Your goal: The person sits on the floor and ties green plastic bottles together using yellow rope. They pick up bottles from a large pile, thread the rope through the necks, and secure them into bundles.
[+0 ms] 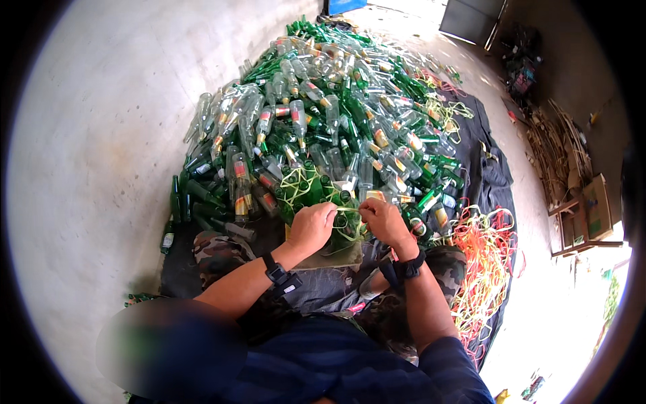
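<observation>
Between my hands runs a yellow-green plastic strap (348,209), pinched at both ends in my fingers. My left hand (312,225) is closed on it at the near left of a cluster of upright green bottles (309,190). On the other side my right hand (382,219) grips the strap with thumb and fingers pressed together. More yellow-green strap loops over and around the bottle necks. The cluster stands on a flat tan board (333,260) in front of my legs. My hands hide part of the cluster's near side.
Beyond the cluster rises a large heap of green and clear bottles (296,118) against the pale wall (101,135). A tangle of red and yellow straps (483,262) lies right of my knee on the black sheet (481,172). Cardboard (595,205) stands farther right.
</observation>
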A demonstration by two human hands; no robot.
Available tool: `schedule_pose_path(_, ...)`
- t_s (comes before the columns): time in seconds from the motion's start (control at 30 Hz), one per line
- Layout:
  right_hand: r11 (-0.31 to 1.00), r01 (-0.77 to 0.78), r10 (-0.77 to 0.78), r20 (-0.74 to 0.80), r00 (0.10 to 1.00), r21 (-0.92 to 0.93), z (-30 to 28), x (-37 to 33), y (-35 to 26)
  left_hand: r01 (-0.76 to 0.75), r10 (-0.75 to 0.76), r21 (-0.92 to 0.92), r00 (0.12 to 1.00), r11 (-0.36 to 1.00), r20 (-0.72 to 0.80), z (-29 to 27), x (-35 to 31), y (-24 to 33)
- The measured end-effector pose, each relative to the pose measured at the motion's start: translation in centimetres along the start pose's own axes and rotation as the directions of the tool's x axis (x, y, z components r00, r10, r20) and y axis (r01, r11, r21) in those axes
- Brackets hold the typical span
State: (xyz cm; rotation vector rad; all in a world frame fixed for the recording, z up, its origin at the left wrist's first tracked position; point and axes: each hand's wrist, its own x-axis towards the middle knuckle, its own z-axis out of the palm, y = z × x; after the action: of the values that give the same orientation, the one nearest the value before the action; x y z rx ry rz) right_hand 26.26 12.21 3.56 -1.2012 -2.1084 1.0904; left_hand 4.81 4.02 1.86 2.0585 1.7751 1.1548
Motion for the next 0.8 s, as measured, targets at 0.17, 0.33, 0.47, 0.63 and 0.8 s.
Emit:
schedule_pose_path(0.17, 0.986, -0.109, 0.102, -0.063, 0.993, -0.124, 0.2, 0.4, 0.1, 0.001, -0.001, -0.011, 1.000, 1.000, -0.008, -0.2, 0.1, 0.2)
schedule_pose_path(0.33, 0.998, -0.045, 0.045, 0.004, 0.999, -0.036, 1.7, 0.8, 1.1, 0.011, -0.012, -0.034, 1.000, 0.999, -0.015, 0.1, 0.1, 0.3)
schedule_pose_path(0.47, 0.999, -0.052, 0.052, -0.039, 0.998, -0.010, 3.0, 1.3, 1.6, 0.044, -0.044, -0.001, 0.998, 0.999, 0.044, -0.1, 0.0, 0.3)
schedule_pose_path(0.63, 0.993, -0.116, 0.116, -0.131, 0.984, 0.009, 3.8, 1.5, 0.7, -0.056, 0.056, 0.013, 0.998, 0.998, 0.028, -0.3, 0.0, 0.0)
schedule_pose_path(0.8, 0.938, -0.162, 0.148, 0.067, 0.987, 0.307, 4.0, 1.9, 1.8, -0.109, 0.109, 0.018, 0.994, 0.994, -0.014, -0.2, 0.1, -0.1)
